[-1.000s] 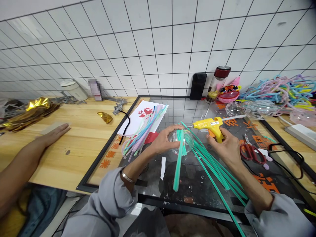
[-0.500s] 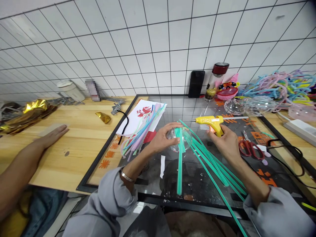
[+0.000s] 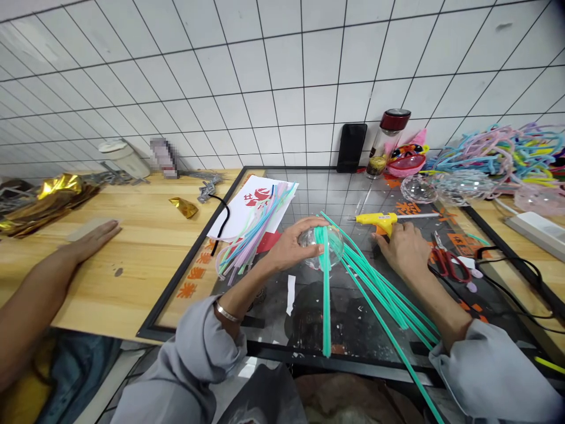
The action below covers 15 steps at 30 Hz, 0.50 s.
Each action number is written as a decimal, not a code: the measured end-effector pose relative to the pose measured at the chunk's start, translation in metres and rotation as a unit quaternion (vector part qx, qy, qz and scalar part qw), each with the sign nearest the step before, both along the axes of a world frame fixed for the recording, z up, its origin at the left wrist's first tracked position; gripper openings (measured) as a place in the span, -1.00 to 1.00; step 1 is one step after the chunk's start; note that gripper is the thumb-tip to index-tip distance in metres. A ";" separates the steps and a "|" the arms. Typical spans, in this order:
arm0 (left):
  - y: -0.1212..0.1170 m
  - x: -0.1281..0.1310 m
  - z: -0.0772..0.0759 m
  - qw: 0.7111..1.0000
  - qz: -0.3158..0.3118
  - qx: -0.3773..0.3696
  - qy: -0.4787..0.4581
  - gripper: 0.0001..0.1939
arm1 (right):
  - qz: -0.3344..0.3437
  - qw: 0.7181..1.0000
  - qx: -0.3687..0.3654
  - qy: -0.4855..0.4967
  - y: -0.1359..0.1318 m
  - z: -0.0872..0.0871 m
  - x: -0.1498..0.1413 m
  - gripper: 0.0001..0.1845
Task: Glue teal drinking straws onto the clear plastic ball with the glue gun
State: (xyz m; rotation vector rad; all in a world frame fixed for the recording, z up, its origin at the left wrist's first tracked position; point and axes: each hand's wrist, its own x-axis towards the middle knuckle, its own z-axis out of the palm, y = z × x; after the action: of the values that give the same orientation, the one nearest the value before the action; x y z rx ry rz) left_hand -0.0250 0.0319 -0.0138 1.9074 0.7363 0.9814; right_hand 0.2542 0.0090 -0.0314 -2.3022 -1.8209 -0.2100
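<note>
My left hand (image 3: 296, 242) is wrapped round a clear plastic ball (image 3: 336, 242) from its left side. Green pipe cleaners (image 3: 326, 294) lie over the ball and hang down towards the table's front edge. My right hand (image 3: 406, 250) is low over the tabletop, its fingers round the handle of a yellow hot glue gun (image 3: 375, 219); the grip is mostly hidden under the hand. The gun's nozzle points left, and a glue stick (image 3: 421, 215) sticks out of its back. More green pipe cleaners (image 3: 379, 288) fan out between the ball and my right forearm.
Red scissors (image 3: 449, 262) and a black cable (image 3: 514, 282) lie right of my right hand. Pastel pipe cleaners (image 3: 251, 241) rest on white paper (image 3: 241, 197). A phone (image 3: 352, 147) and glass bottle (image 3: 383, 147) stand by the wall. Another person's hand (image 3: 95, 238) lies at left.
My right hand has lowered the glue gun to the tabletop and turned palm down over its handle. The hanging green pipe cleaners have swung slightly right; my left hand stays on the ball.
</note>
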 end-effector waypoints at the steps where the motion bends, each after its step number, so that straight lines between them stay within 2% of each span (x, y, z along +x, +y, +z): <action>1: 0.000 0.000 -0.001 1.000 0.000 -0.001 -0.002 -0.54 | 0.021 0.999 0.026 -0.005 -0.001 0.000 -0.001 -0.40; 3: 0.001 0.000 -0.002 1.000 0.001 -0.004 -0.007 -0.53 | 0.094 0.991 0.097 0.015 -0.003 0.001 -0.004 -0.37; 5: 0.002 -0.001 -0.003 1.000 0.005 -0.015 -0.010 -0.53 | 0.199 0.963 0.157 0.091 -0.009 0.003 -0.012 -0.36; 8: 0.000 -0.001 0.000 0.998 0.000 -0.053 -0.019 -0.53 | 0.326 0.901 0.151 0.242 -0.021 0.010 -0.030 -0.30; 11: -0.005 0.000 0.006 0.994 -0.013 -0.107 -0.010 -0.52 | 0.382 0.854 0.118 0.333 -0.033 0.016 -0.044 -0.25; 15: -0.011 0.002 0.012 0.990 -0.023 -0.135 -0.026 -0.55 | 0.405 0.819 0.077 0.400 -0.039 0.017 -0.049 -0.21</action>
State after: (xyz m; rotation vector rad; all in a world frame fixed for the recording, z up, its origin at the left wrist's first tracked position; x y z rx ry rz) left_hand -0.0225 0.0206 -0.0021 1.6520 0.7519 0.8534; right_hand 0.2056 -0.0300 -0.0145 -1.0268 -1.9430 0.6172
